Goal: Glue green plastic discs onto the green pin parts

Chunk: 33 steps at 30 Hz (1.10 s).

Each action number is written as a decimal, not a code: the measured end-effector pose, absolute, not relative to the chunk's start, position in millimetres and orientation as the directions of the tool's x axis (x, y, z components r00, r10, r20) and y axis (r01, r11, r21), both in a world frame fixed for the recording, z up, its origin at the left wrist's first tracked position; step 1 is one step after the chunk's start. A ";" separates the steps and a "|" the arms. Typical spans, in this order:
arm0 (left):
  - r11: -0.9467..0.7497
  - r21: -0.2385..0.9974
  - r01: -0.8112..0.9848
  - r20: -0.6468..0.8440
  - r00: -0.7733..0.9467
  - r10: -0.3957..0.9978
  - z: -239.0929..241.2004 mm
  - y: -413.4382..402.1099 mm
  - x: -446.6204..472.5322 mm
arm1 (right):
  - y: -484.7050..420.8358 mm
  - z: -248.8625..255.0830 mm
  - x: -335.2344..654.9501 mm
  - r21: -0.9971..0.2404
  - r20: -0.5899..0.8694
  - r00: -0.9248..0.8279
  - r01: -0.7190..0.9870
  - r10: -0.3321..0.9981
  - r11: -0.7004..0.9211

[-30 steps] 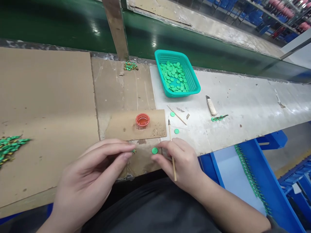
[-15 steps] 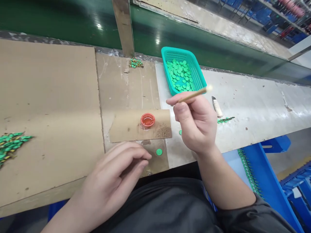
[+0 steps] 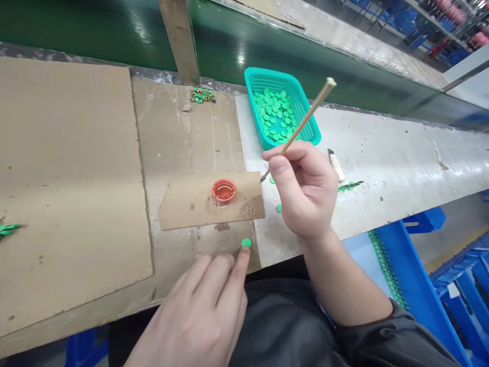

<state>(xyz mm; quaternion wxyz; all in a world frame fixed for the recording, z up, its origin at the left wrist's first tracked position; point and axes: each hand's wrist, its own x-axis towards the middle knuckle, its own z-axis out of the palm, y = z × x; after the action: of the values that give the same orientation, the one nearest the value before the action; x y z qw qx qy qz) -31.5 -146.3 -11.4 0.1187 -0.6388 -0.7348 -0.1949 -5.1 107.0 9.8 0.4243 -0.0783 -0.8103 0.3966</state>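
Note:
My left hand (image 3: 206, 300) reaches over the near table edge. Its index finger is stretched out, the tip touching the edge of a round green button (image 3: 246, 242) that lies flat; nothing is gripped. My right hand (image 3: 305, 186) pinches a thin wooden brush (image 3: 307, 118) between thumb and fingers. The brush slants, its dark pointed tip down at the left, above the right end of a cardboard piece (image 3: 179, 204). On that cardboard stands a small red cup (image 3: 223, 191) of shiny liquid, left of the brush tip. Another green button (image 3: 278, 208) is partly hidden by my right hand.
A teal basket (image 3: 250, 76) of green discs stands behind my right hand. Right of it lie a pale tube-like tool (image 3: 336, 165) and a green strand (image 3: 349, 186). Small green-gold pieces (image 3: 202, 95) lie by the post. A large cardboard sheet (image 3: 72, 178) covers the left.
My left hand has shifted right and put its index fingertip on the green button. The brush in my right hand has swung from nearly level to steep, tip down. The view has shifted slightly.

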 end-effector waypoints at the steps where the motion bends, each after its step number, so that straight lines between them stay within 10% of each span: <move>1: 0.104 0.166 0.981 0.436 -0.168 0.884 -10.1 -145.6 -32.9 | 106.2 8.6 -4.6 -0.719 0.614 -0.634 -0.205 0.470 0.664; 17: 0.112 0.229 0.967 0.384 -0.196 0.903 -17.4 -140.6 -27.5 | 100.2 11.4 -16.0 -0.487 0.614 -0.781 -0.261 0.114 0.833; 33: 0.113 0.357 0.927 0.425 -0.269 0.864 -28.5 -138.7 -30.6 | 97.1 6.0 -12.7 -0.550 0.557 -0.819 -0.240 0.138 0.800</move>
<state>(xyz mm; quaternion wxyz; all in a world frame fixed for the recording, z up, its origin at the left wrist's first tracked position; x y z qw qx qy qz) -30.6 -138.7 -28.5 0.0552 -0.6022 -0.7438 -0.2847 -12.7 97.1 6.0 0.2995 0.0283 -0.9001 0.3151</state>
